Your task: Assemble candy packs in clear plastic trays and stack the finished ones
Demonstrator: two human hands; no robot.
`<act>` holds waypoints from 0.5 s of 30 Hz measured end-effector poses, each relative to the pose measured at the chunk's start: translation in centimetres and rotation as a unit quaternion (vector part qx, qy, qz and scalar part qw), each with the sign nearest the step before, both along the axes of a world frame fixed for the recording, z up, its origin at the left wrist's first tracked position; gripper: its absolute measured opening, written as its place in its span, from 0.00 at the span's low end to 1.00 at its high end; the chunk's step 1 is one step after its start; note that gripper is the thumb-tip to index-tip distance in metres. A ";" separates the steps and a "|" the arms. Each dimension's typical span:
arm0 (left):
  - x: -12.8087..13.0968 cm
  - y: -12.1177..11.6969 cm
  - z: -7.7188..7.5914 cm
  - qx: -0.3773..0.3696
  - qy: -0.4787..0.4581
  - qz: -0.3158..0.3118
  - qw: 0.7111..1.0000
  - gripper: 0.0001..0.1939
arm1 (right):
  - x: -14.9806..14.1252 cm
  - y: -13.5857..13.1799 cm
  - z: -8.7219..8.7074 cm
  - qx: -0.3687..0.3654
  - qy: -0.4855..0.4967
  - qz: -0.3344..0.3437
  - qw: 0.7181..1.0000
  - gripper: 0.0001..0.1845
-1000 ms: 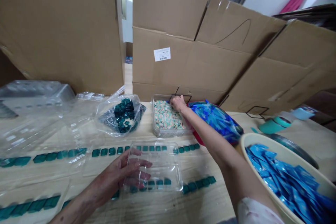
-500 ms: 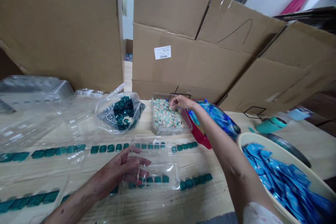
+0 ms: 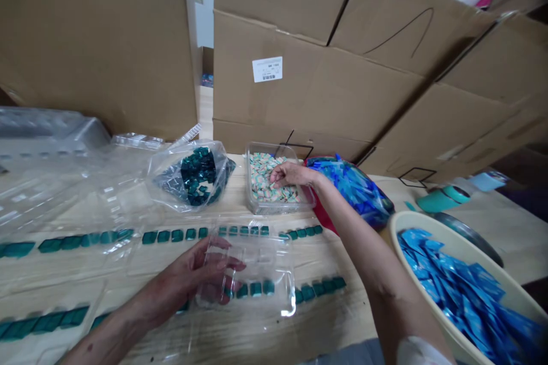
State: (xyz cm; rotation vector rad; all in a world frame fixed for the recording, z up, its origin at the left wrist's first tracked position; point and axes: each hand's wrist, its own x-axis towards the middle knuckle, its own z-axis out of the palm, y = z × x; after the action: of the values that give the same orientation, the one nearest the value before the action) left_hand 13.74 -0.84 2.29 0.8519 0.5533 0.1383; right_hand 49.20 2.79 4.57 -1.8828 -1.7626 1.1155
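Brown cardboard panels (image 3: 295,91) stand behind the clear rectangular plastic box (image 3: 278,207), which sits on the pale wooden counter (image 3: 509,231) and is well filled with small pale squares patterned in green and pink (image 3: 260,174). My right hand (image 3: 289,174) reaches into this box from its right side, fingers bent and fingertips drawn together among the squares; I cannot tell whether they pinch one. Nearer me than the box, my left hand (image 3: 214,268) holds a clear shallow plastic tray (image 3: 261,262) by its left end, fingers spread, with glossy dark-green squares showing through it.

Two lines of those green squares (image 3: 320,289) are laid out on the near side of the box, running well off to its left. More green squares (image 3: 199,174) lie loose in a clear plastic bag (image 3: 171,197), just left of the box. As far as I can see, the green lines are largely set out, while no pale patterned squares can be made out among them. Right of the box, blue strips (image 3: 349,185) fill a red container (image 3: 326,218).
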 end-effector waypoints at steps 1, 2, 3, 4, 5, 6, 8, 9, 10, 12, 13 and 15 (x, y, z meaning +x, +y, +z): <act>0.0 0.0 0.0 -0.002 -0.001 -0.002 1.000 0.19 | -0.2 0.0 0.0 -0.002 0.000 0.004 1.000 0.12; 0.1 0.0 0.0 -0.004 -0.003 -0.005 1.000 0.19 | -0.5 0.0 -0.1 -0.005 -0.001 0.009 1.000 0.12; 0.1 0.0 0.0 -0.004 -0.003 -0.007 1.000 0.19 | -0.7 0.0 -0.2 -0.010 -0.002 0.014 1.000 0.11; 0.1 0.1 0.0 -0.004 -0.003 -0.009 1.000 0.19 | -0.9 0.0 -0.3 -0.013 -0.007 0.020 1.000 0.12; 0.1 0.1 0.0 -0.003 -0.002 -0.010 1.000 0.19 | -1.0 0.1 -0.4 -0.015 -0.016 0.024 0.999 0.12; 0.1 0.2 0.1 -0.001 -0.001 -0.011 1.000 0.20 | -1.2 0.1 -0.5 -0.013 -0.032 0.026 0.999 0.12; 0.0 0.2 0.1 0.000 0.002 -0.015 1.000 0.20 | -1.7 0.1 -0.7 0.001 -0.079 0.022 0.997 0.11; 0.0 0.2 0.1 0.001 0.005 -0.018 1.000 0.20 | -2.0 0.0 -0.8 0.009 -0.106 0.020 0.994 0.11; 0.1 0.2 0.0 0.001 0.008 -0.018 1.000 0.20 | -2.3 -0.1 -0.8 0.017 -0.133 0.018 0.991 0.10; 0.1 0.1 -0.1 0.002 0.015 -0.012 1.000 0.20 | -2.9 -0.3 -0.7 0.035 -0.184 0.019 0.982 0.10; 0.2 0.0 -0.2 0.002 0.019 -0.008 1.000 0.19 | -3.2 -0.4 -0.6 0.046 -0.206 0.024 0.977 0.10; 0.2 -0.1 -0.4 0.002 0.025 -0.001 1.000 0.20 | -3.8 -0.6 -0.3 0.070 -0.240 0.044 0.967 0.08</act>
State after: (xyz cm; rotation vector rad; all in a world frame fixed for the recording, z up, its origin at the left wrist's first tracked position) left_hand 13.98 -0.91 1.93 0.8624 0.5987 0.1161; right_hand 45.44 2.23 4.23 -2.1267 -2.1271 0.5642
